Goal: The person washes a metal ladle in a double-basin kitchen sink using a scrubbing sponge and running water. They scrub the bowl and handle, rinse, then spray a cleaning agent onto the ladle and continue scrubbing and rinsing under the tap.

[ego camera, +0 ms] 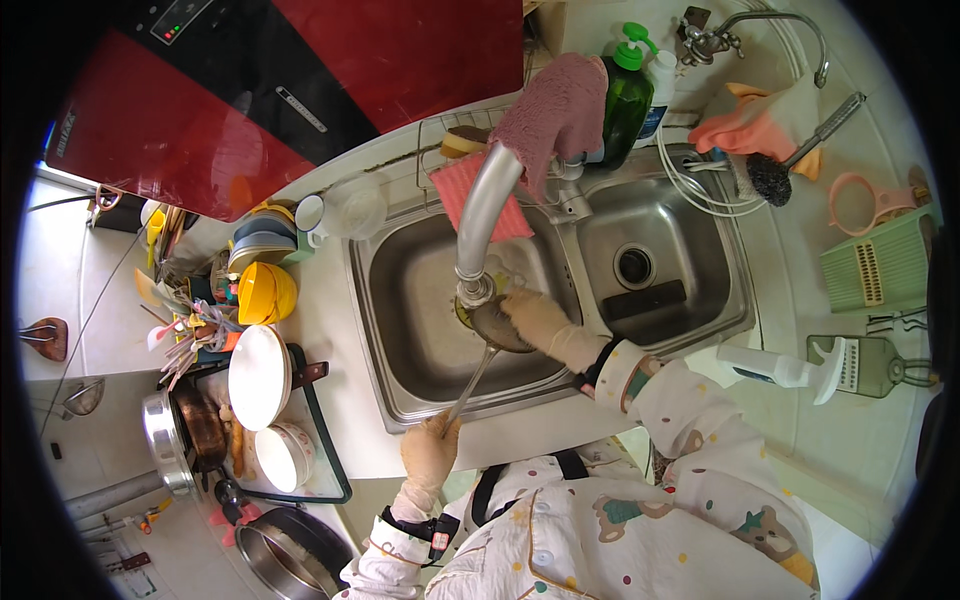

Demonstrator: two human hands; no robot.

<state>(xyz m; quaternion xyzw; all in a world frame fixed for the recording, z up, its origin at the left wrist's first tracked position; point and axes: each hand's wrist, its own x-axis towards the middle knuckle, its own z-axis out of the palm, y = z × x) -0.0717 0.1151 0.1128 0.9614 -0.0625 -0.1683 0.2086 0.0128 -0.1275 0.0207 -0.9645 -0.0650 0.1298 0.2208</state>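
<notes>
My left hand [430, 454], in a pale translucent glove, is closed on the handle of a metal ladle [475, 384]. The ladle's bowl lies over the larger sink basin [420, 300], under the spout of the faucet [487, 202]. My right hand [541, 321], gloved likewise, touches the bowl's right side. Its fingertips are partly hidden, and whether they hold anything cannot be told. A pink cloth [559, 105] is draped over the faucet.
A smaller basin [652, 225] adjoins on the right. Plates [259, 377], bowls [281, 457] and yellow bowls [266, 292] stand at left. A green pump bottle [626, 105] and a spray bottle [780, 367] are near the sink. A red range hood [397, 60] overhangs the upper left.
</notes>
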